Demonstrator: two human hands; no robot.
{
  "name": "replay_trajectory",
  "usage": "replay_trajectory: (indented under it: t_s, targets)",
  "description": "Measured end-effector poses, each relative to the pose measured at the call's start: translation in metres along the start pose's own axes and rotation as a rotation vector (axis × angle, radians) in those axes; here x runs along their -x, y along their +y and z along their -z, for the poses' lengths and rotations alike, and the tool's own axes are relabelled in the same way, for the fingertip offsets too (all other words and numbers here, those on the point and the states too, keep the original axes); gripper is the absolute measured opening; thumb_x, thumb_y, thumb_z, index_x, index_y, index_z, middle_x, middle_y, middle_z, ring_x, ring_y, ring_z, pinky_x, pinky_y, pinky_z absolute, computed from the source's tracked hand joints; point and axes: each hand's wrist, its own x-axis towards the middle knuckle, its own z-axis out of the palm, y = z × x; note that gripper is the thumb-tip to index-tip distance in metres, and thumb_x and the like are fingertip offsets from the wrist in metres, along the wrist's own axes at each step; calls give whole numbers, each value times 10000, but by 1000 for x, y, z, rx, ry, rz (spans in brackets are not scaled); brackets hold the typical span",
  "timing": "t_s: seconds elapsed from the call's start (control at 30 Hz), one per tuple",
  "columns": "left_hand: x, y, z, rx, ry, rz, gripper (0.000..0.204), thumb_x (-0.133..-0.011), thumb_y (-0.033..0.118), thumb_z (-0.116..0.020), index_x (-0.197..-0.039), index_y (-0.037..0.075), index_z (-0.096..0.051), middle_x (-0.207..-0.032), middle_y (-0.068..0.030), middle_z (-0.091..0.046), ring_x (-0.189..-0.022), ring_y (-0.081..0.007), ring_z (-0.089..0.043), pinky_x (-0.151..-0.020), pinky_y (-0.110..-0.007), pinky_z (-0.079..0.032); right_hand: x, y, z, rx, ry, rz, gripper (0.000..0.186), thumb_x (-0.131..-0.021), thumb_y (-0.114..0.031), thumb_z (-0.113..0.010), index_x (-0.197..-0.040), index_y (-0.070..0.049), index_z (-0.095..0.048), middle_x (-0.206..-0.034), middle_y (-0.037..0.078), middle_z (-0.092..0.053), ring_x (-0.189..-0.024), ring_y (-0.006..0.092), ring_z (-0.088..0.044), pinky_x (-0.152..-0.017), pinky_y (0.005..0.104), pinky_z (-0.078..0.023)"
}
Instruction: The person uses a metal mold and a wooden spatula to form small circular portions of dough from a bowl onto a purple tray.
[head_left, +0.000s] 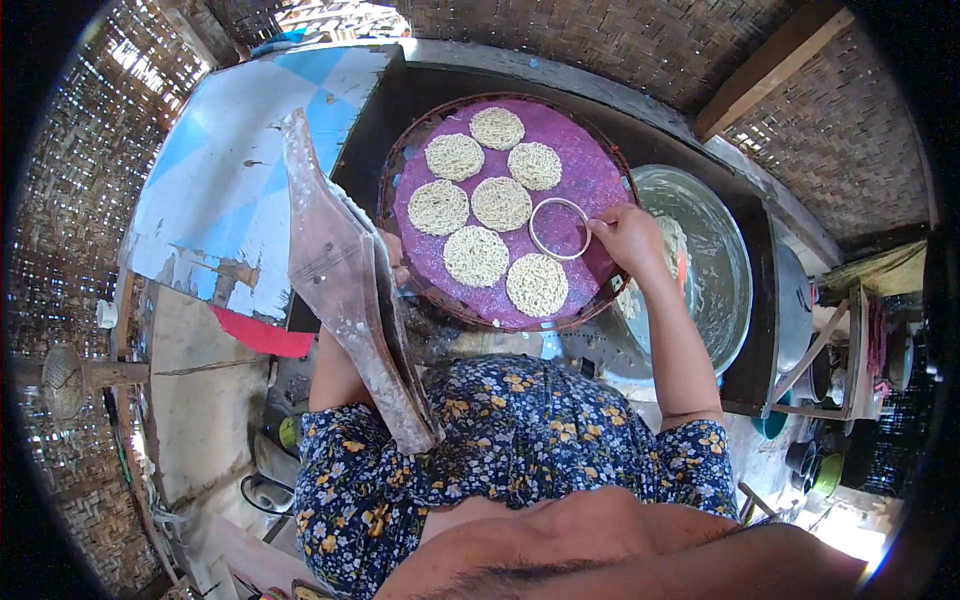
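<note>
My right hand (632,240) pinches a thin pale ring (560,229) at its right edge. The ring is over the right side of a round woven tray (610,165) with a purple lining. Several flat round cakes of pale squiggly strands lie on the tray, one strand cake (501,204) in the middle and another strand cake (537,285) just below the ring. On the left, a long wooden press (335,260), wide in the middle with narrow ends, stands tilted across my left forearm. Partly hidden behind it, my left hand (395,259) grips it near the tray's left edge.
Right of the tray stands a large metal basin (715,260) with pale dough-like stuff and an orange-red thing inside. A blue-and-white checked tabletop (225,190) is at the left, with a red piece (262,333) below it. Woven walls surround the workplace.
</note>
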Motion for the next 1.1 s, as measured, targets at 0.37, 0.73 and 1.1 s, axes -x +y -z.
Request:
replay_trajectory:
  t_s: [0.37,0.73,1.1]
  targets:
    - [0,-1,-28,-237,-85,-93,209,-686,244,-625,-738,58,-546,-634,-86,-547,-541,-244,-540,-521,-358,-446,122,-127,104,-902,164,942,418,-652,18,-521,-1067,-24,-493,-948,134,-502,-846,257,-494,-691,326,-420]
    - [12,26,-136,-954,-445,-596,223,-654,240,-648,-746,55,-564,-629,-93,-564,-537,-265,-563,-507,-366,-463,154,-52,136,-1074,125,1034,541,-664,-38,-504,-1187,60,-408,-1150,119,-439,-944,184,-446,-768,312,-384]
    - [-5,4,-269,-1199,-541,-669,190,-628,241,-615,-719,81,-567,-682,-118,-595,-634,-284,-588,-562,-355,-478,117,-4,168,-40,980,934,430,-673,-83,-623,-1067,28,-491,-956,154,-514,-855,305,-507,-722,357,-416]
